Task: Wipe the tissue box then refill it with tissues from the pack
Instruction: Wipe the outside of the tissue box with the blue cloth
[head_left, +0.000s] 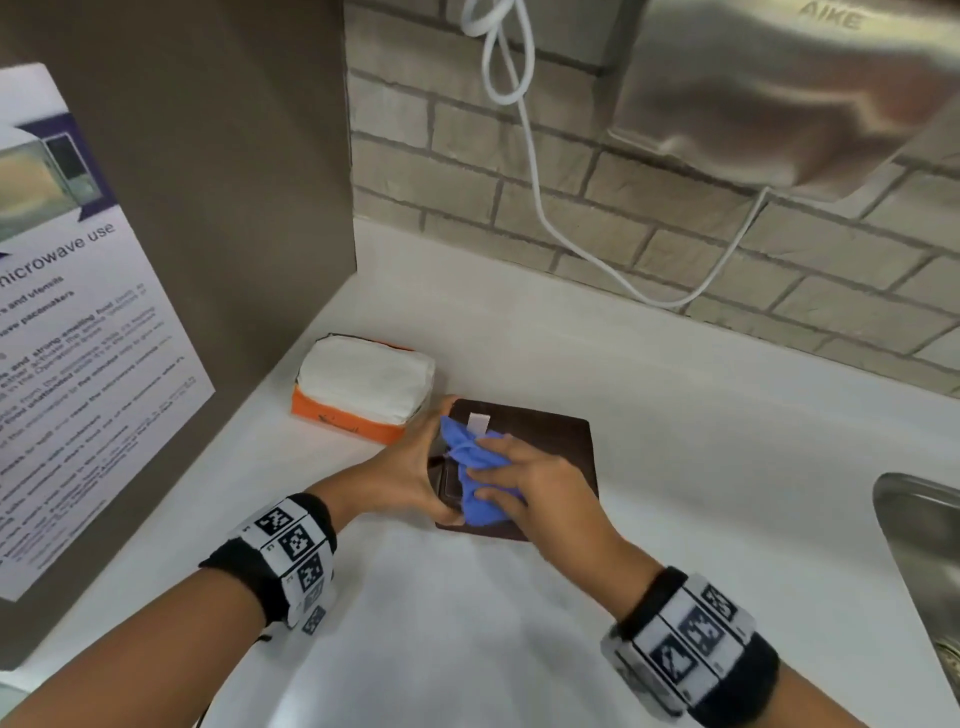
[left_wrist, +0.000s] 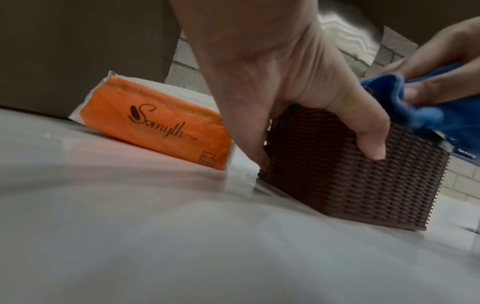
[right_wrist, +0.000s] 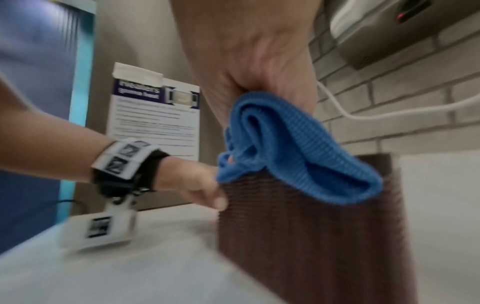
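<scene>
Right hand (head_left: 524, 483) presses bunched blue cloth (head_left: 470, 478) onto top of brown woven tissue box (head_left: 550, 441) mid-worktop (head_left: 675, 415), left hand (head_left: 410, 467) gripping box's left side, orange tissue pack (head_left: 363, 387) just beside near worktop's left edge.

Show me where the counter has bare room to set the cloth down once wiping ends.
Bare counter lies between the box and the sink, and in front of the box, between the forearms. It is crowded at the left: the pack sits close to the box, with the left hand between them.
</scene>
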